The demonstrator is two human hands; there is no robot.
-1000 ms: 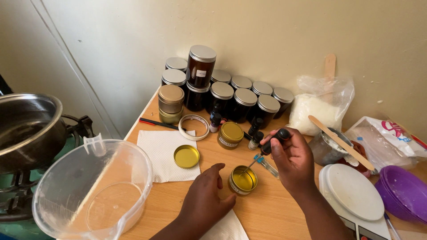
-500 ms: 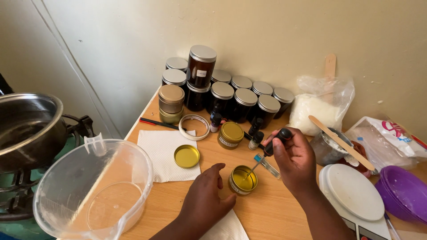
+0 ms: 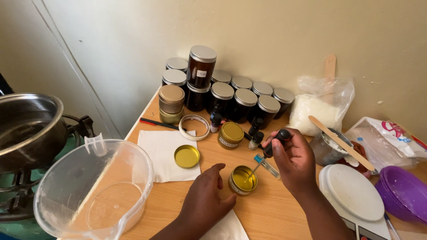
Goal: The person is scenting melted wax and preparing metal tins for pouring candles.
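Surface: a light wooden table [image 3: 267, 213] is set against a pale cream wall.
Room: a steel pot [image 3: 26, 129] on a gas burner is seen at the left edge.
Right hand: the right hand [image 3: 293, 162] is closed in a pinch on the black bulb of a dropper [image 3: 267, 153], whose thin glass tip is angled down into the open tin.
Left hand: the left hand [image 3: 204, 200] is laid on the table with fingers loosely curled, its fingertips touching the side of the open gold tin [image 3: 243, 180].
Tin: it is placed near the table's front, between the two hands.
Nearby: a loose gold lid [image 3: 186, 156] is laid on a white paper towel [image 3: 162, 149]; a closed gold tin [image 3: 230, 135] and small dark bottles [image 3: 255, 133] are just behind.
Back row: dark jars with silver lids [image 3: 231, 95] are lined along the wall.
Left front: a clear plastic jug [image 3: 95, 186] is overhanging the table edge.
Right side: a bag of white flakes [image 3: 318, 109], a metal cup with a wooden stick [image 3: 340, 142], a white scale [image 3: 353, 191] and a purple bowl [image 3: 407, 191] are crowded together.
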